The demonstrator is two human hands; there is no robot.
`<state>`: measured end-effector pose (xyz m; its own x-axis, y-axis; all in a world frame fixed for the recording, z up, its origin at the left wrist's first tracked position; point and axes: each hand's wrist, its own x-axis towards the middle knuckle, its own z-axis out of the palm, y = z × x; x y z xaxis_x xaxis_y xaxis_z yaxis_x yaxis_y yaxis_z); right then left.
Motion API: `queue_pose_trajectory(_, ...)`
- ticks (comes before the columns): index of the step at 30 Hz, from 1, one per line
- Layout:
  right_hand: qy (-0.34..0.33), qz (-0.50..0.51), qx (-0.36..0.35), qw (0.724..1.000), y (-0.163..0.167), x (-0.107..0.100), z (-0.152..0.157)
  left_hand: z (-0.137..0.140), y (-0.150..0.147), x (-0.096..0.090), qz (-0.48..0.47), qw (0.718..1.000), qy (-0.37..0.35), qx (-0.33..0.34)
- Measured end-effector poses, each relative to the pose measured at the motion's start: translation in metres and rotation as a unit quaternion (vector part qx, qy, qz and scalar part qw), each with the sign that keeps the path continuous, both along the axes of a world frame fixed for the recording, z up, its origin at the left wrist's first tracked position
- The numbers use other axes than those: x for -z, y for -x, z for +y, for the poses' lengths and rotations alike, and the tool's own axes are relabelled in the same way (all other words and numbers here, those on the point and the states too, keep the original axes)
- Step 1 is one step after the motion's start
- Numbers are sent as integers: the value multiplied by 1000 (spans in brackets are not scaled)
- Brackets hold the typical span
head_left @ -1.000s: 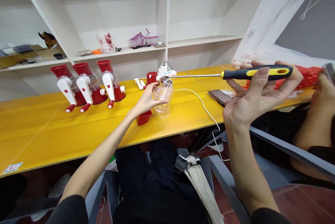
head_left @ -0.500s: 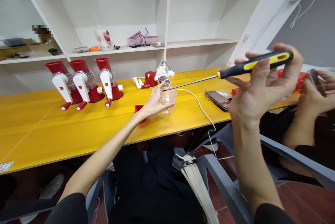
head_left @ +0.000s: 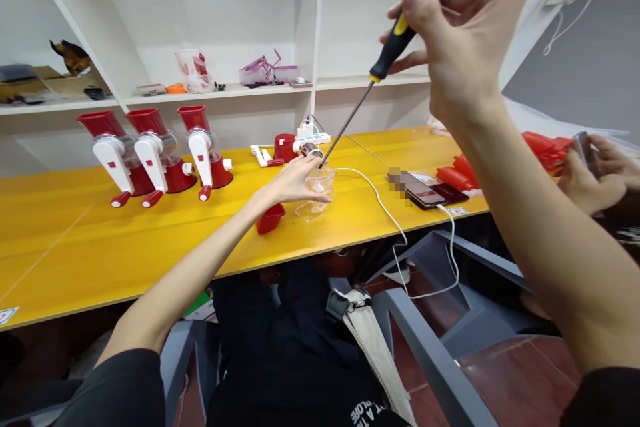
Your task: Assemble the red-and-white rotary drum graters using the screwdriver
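My left hand (head_left: 295, 180) is closed around a clear plastic grater body (head_left: 323, 180), which stands tilted on the table. High on the right, my right hand (head_left: 470, 40) grips the black-and-yellow handle of a screwdriver (head_left: 397, 47). The screwdriver's shaft slants down to the left, and its tip is at the clear body, close to my left fingers; whether it touches a screw cannot be seen. A red plastic hopper (head_left: 271, 219) lies beside my left wrist. Behind my left hand are a red grater base (head_left: 285, 147) and a white crank handle with a red knob (head_left: 261, 156).
Three red-and-white rotary graters (head_left: 205, 157) stand at left on the yellow table (head_left: 165, 247). A power strip (head_left: 315, 135), a phone (head_left: 423, 188) with a white cable (head_left: 380, 204) and red parts (head_left: 457, 174) lie rightward. Another person's hands (head_left: 593, 177) hold a phone at far right.
My right hand has risen and swung the screwdriver from nearly level to steeply slanted, its tip staying near the clear body. The clear body has tilted in my left hand.
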<state>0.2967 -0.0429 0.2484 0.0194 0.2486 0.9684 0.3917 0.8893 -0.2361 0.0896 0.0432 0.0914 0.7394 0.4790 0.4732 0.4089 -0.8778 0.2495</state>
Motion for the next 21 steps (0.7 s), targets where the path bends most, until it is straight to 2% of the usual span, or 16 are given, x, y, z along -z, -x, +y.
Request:
queue_pose_trajectory(7,38,-2,-21,999,14,-6,8,3,-5,7,-18,1000,-15,-9)
queue_pose_trajectory(16,74,3,-50,996,22,0,21,0,-4,2,0,1000,-17,-24)
queue_pose_trajectory(21,88,-22,-35,995,27,-2,23,0,-5,2,-3,1000,-11,-18)
